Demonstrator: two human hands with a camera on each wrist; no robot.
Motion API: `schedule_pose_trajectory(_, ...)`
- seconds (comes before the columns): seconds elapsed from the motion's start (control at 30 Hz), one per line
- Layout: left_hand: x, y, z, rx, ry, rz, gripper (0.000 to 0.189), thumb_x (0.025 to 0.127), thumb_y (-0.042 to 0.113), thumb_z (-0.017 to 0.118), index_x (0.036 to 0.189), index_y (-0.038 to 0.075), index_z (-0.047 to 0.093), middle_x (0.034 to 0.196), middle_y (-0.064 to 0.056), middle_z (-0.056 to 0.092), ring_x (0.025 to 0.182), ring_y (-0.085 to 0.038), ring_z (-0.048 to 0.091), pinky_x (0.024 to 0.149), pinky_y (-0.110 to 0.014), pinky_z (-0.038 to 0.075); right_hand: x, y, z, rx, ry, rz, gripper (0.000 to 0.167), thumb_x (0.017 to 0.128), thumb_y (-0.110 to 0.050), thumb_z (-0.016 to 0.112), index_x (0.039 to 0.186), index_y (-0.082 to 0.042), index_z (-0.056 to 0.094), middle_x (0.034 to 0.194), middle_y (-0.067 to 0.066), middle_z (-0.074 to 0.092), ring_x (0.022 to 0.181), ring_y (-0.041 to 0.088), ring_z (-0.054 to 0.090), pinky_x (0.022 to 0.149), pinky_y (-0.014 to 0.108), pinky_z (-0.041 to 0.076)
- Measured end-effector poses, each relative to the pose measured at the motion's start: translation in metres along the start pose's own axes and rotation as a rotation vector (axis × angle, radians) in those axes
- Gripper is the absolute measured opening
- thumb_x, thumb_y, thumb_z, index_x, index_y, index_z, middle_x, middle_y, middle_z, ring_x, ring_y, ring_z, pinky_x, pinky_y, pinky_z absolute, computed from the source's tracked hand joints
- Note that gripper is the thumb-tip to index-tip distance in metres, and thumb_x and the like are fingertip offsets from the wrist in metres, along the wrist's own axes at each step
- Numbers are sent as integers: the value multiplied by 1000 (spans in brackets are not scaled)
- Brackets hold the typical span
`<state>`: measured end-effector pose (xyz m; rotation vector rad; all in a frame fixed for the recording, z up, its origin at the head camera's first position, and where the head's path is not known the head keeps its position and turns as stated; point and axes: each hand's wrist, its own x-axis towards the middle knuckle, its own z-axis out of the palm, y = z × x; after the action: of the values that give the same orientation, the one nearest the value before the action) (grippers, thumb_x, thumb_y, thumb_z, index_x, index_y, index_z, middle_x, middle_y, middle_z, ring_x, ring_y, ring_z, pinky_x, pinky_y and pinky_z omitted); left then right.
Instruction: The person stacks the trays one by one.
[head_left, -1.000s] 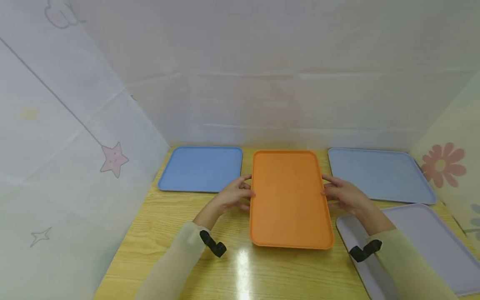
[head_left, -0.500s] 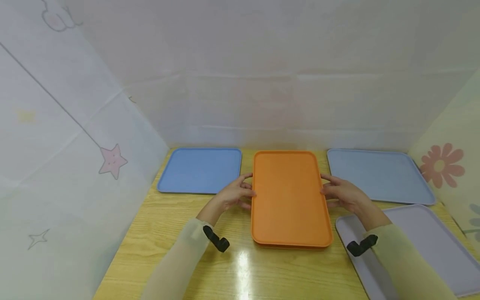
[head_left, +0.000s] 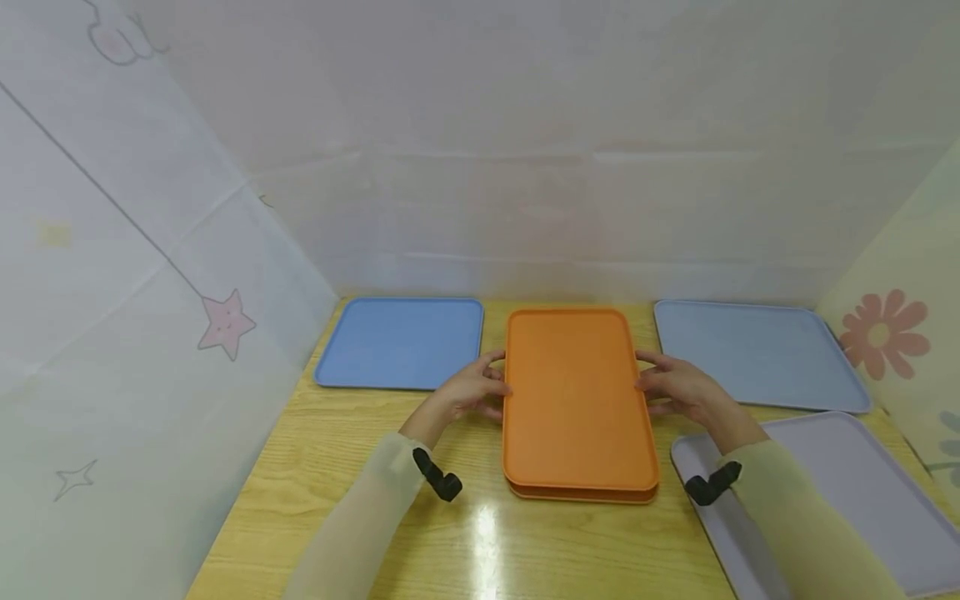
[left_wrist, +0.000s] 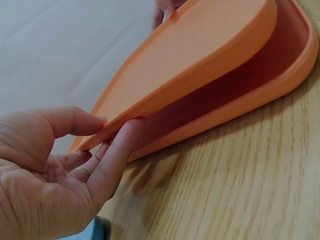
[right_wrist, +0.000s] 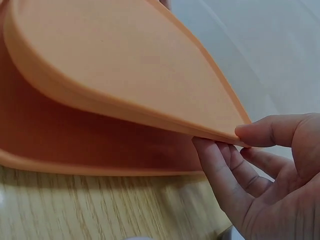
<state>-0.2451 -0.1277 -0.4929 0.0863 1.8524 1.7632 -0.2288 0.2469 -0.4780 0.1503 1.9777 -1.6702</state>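
An orange tray (head_left: 579,400) is held between my two hands, above a second orange tray (head_left: 585,496) lying on the wooden table. My left hand (head_left: 467,390) pinches the upper tray's left rim, thumb on top and fingers underneath. On the opposite rim, my right hand (head_left: 686,390) pinches it the same way. Both wrist views show a dark gap between the upper tray (left_wrist: 185,60) and the lower tray (right_wrist: 75,135). From the head view, the upper one hides most of the lower, whose front edge peeks out.
A blue tray (head_left: 401,342) lies at the back left of the table (head_left: 337,442). At the back right is a grey-blue tray (head_left: 757,350), with a lilac tray (head_left: 847,492) in front of it, under my right forearm. Pale cloth walls (head_left: 525,208) enclose the back and sides.
Both hands have kept their grip while the upper orange tray has come down slightly, looking smaller in the head view. More of the lower tray's front edge shows now.
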Motion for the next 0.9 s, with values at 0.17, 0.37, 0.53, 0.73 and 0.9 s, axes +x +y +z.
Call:
schedule_pose_trajectory(0.17, 1, -3, 0, 16, -7, -17, 87, 91, -3, 65, 162, 14, 18, 124, -21, 52, 100, -28, 63, 70, -47, 64, 5, 5, 0, -26, -16, -2, 79, 98, -10, 59, 163, -9, 13, 121, 12, 64, 98, 18, 65, 84, 41, 61)
schedule_pose_trajectory(0.37, 2, -6, 3, 50, -3, -29, 84, 92, -3, 64, 162, 14, 19, 123, -21, 56, 95, -27, 66, 71, -47, 64, 9, 8, 3, -63, -5, 7, 78, 98, -9, 58, 163, -8, 15, 118, 13, 65, 96, 19, 67, 82, 40, 62)
schedule_pose_trajectory(0.53, 3, -6, 4, 78, 5, -39, 85, 92, -4, 64, 162, 14, 19, 118, -19, 58, 92, -26, 67, 67, -45, 64, 8, 8, 5, -102, -1, 5, 77, 98, -8, 58, 162, -6, 16, 114, 13, 67, 93, 18, 67, 78, 38, 62)
schedule_pose_trajectory(0.73, 3, -5, 6, 120, 7, -54, 88, 90, -4, 65, 162, 12, 17, 112, -17, 58, 88, -25, 66, 64, -40, 64, 8, 8, 6, -112, 8, 9, 77, 97, -6, 59, 162, -5, 17, 110, 12, 67, 89, 18, 67, 76, 38, 62)
schedule_pose_trajectory(0.9, 2, -4, 7, 169, 10, -64, 89, 90, -4, 66, 163, 12, 16, 107, -15, 56, 85, -24, 65, 64, -40, 64, 7, 7, 5, -129, 9, 11, 80, 96, -5, 62, 162, -5, 16, 112, 14, 68, 87, 19, 68, 77, 39, 63)
